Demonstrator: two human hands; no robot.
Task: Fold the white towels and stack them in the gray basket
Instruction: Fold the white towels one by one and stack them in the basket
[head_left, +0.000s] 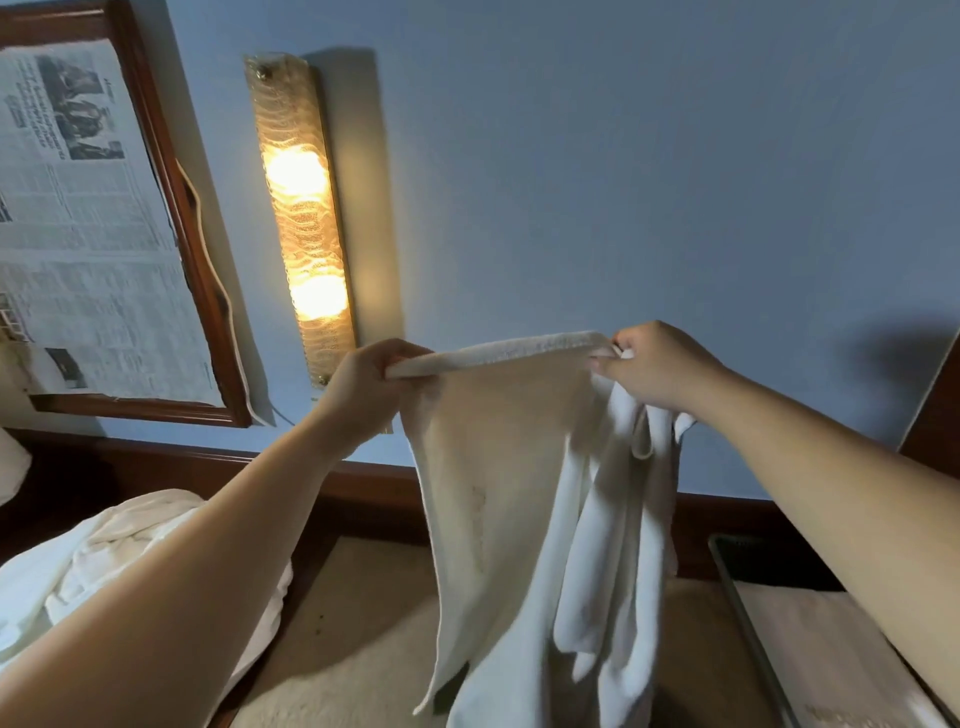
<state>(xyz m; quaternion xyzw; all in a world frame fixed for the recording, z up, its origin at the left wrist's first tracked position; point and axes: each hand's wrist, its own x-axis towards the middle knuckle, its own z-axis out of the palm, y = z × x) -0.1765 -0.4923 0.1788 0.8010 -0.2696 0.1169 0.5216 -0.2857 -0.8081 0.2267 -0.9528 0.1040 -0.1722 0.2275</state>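
A white towel (514, 499) hangs in the air in front of me, its top edge stretched between both hands. My left hand (369, 387) pinches the left corner of that edge. My right hand (660, 364) grips the right end, where the cloth bunches and falls in loose folds. The towel's lower part runs out of the frame at the bottom. No gray basket shows in this view.
A heap of white cloth (119, 566) lies at the lower left under my left forearm. A lit wall lamp (301, 218) and a framed newspaper (88, 228) hang on the blue wall. Beige carpet (358, 634) lies below; a dark-edged flat surface (810, 639) sits at lower right.
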